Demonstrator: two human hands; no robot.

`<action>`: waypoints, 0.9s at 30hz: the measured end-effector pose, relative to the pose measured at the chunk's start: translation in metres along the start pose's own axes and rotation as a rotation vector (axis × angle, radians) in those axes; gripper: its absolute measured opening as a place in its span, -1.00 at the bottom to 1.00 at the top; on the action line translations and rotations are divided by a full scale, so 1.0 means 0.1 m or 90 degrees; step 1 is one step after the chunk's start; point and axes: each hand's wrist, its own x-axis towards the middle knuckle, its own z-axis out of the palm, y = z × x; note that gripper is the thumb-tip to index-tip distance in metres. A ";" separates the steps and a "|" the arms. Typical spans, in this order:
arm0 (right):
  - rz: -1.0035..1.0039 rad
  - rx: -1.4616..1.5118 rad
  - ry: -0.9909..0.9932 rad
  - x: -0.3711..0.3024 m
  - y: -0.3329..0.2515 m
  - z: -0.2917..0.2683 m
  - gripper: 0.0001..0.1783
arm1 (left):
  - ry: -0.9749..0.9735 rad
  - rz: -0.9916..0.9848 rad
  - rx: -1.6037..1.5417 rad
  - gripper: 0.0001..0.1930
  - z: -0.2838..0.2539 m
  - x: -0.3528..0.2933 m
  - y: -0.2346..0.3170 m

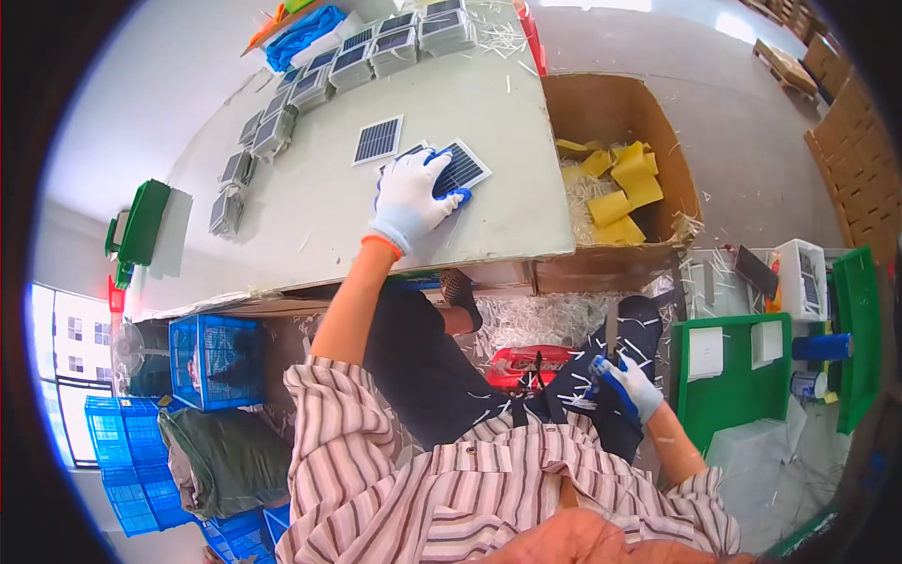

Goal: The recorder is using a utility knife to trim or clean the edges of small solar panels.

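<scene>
My left hand (pixel 415 193), in a white glove with blue fingertips, reaches over the table (pixel 329 226). Its fingers and thumb span a small solar panel (pixel 464 167) with a pale frame, gripping it by the edges. Part of another panel shows beneath the fingers. Just left of them, a separate solar panel (pixel 379 140) lies flat. Down by my right thigh, my right hand (pixel 629 385), gloved the same way, is closed around a knife-like tool (pixel 612 329) whose narrow grey blade points away from me. Its handle is mostly hidden by the fingers.
Stacks of solar panels (pixel 349 66) line the table's far and left sides. White strips (pixel 501 36) lie at the far edge. At the right stands a cardboard box (pixel 678 160) holding yellow pieces (pixel 637 179). Green crates (pixel 733 376) are beside me; blue baskets (pixel 132 442) stand left.
</scene>
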 end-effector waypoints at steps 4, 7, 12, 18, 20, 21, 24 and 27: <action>-0.217 0.008 -0.054 0.68 -0.14 -0.34 -0.74 | -0.190 0.004 -0.003 -0.52 -0.32 0.28 0.16; -0.265 -0.073 0.123 1.06 -0.58 -0.14 -0.77 | -0.034 0.094 0.016 -0.62 -0.32 0.26 0.40; -0.351 -0.153 0.221 1.70 -0.49 -0.11 -0.69 | 0.149 0.266 -0.118 -0.53 0.05 -0.15 1.22; -0.333 -0.097 0.187 1.68 -0.42 0.10 -0.67 | 0.085 0.169 -0.289 -0.52 0.15 -0.13 1.36; -0.307 -0.040 0.217 1.62 -0.50 0.21 -0.76 | 0.128 0.076 -0.195 -0.54 0.28 0.08 1.45; -0.320 -0.025 0.250 1.55 -0.55 0.28 -0.80 | 0.146 0.079 -0.146 -0.56 0.31 0.08 1.49; -0.387 0.023 0.295 1.46 -0.63 0.39 -0.85 | 0.142 0.068 -0.176 -0.60 0.35 0.06 1.58; -0.451 0.031 0.203 1.60 -0.72 0.32 -0.82 | 0.189 0.066 -0.175 -0.66 0.41 0.14 1.60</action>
